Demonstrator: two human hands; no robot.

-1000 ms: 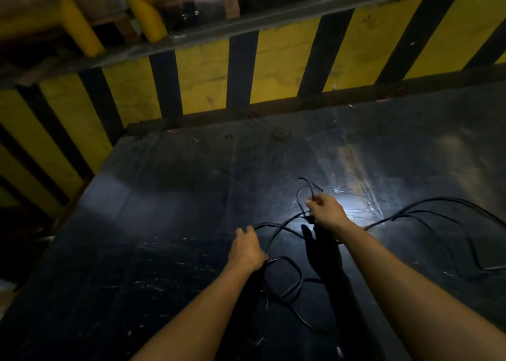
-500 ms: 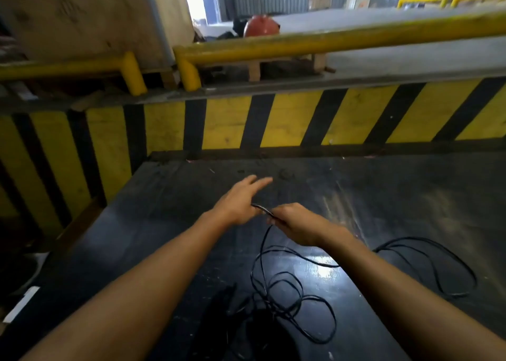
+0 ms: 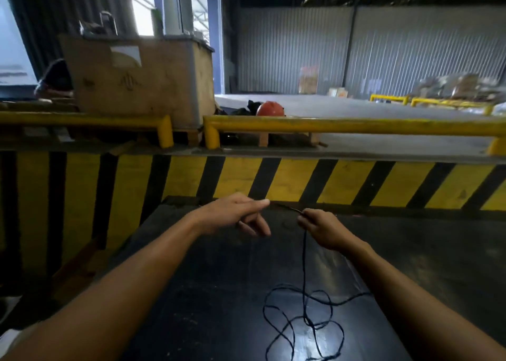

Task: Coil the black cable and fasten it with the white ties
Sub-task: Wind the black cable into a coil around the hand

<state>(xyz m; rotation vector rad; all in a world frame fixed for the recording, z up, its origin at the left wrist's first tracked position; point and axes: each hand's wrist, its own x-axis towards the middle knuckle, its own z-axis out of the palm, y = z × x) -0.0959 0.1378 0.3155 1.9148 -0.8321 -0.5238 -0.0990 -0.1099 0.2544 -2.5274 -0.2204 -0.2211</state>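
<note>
The thin black cable (image 3: 304, 265) hangs from my right hand (image 3: 321, 228), which is closed around it near one end; a short tip pokes out toward the left. Below, the cable falls into loose tangled loops (image 3: 301, 325) on the dark table (image 3: 208, 292). My left hand (image 3: 235, 214) is raised beside the right one, fingers spread and forefinger pointing right, a small gap from the cable tip, holding nothing I can see. No white ties are visible.
A yellow-and-black striped barrier (image 3: 246, 180) runs along the table's far edge, with yellow rails (image 3: 342, 125) above it. Behind stand a wooden crate (image 3: 137, 79) and a red helmet (image 3: 271, 109) on a concrete floor.
The view has tilted up. Both hands have risen and moved apart; the left hand has let go of the cable, and the cable now hangs straight from the right hand.
</note>
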